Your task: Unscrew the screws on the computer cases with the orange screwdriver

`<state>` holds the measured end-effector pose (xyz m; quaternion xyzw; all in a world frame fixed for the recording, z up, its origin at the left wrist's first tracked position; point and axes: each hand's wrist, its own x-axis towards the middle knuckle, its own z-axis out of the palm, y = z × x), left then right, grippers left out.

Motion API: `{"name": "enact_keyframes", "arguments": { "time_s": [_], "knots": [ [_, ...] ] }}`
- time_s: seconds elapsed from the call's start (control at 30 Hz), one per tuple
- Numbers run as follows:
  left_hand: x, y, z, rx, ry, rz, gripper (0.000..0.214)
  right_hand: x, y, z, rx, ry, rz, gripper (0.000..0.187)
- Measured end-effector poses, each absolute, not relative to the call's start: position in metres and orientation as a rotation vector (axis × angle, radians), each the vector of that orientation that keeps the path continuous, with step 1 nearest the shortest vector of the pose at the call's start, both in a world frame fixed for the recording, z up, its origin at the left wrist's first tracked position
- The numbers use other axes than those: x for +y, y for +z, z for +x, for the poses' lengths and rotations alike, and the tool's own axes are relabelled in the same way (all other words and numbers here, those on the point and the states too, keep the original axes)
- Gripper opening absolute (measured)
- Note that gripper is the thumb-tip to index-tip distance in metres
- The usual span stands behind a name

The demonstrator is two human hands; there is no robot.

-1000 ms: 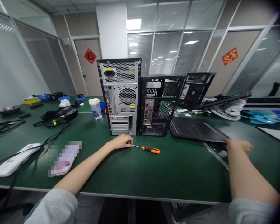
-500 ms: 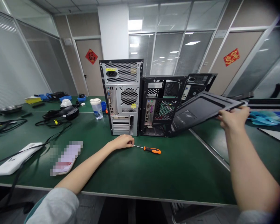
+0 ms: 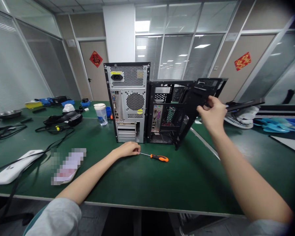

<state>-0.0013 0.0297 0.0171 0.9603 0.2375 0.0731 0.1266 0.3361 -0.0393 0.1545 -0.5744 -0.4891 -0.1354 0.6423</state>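
My right hand (image 3: 212,115) grips the top edge of a black side panel (image 3: 186,113), which stands nearly upright against the open side of a black computer case (image 3: 166,111). A silver and black computer case (image 3: 127,101) stands to its left, rear side toward me. My left hand (image 3: 127,149) rests on the green table (image 3: 182,183) in front of the silver case, fingers curled with nothing visibly in them. Its fingertips lie at the metal tip of an orange-handled screwdriver (image 3: 158,158).
A white device (image 3: 13,167) and a blurred flat object (image 3: 67,165) lie at the left front. Black cables (image 3: 51,131), a plastic cup (image 3: 100,114) and blue bins sit further back. A third case (image 3: 211,83) and loose panels lie at the right rear.
My right hand lifted the black side panel from lying flat on the table and swung it up to stand against the black case. My left hand stayed put.
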Motion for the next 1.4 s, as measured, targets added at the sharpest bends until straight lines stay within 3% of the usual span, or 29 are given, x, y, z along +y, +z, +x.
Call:
{"name": "enact_keyframes", "arguments": {
  "time_s": [0.23,0.5,1.03,1.4],
  "knots": [
    [0.030,0.017,0.001,0.700,0.201,2.810,0.003,-0.027,0.143,0.316,-1.125,-0.289,-1.313,0.037],
    [0.029,0.017,0.000,0.706,0.208,2.812,0.006,-0.010,0.102,0.321,-1.240,-0.180,-1.245,0.062],
    [0.031,0.016,0.003,0.705,0.209,2.810,0.005,0.027,0.087,0.323,-1.117,-0.222,-1.193,0.059],
    [0.033,0.016,0.003,0.673,0.201,2.831,0.005,0.043,0.086,0.332,-1.118,-0.166,-1.152,0.075]
  ]
}}
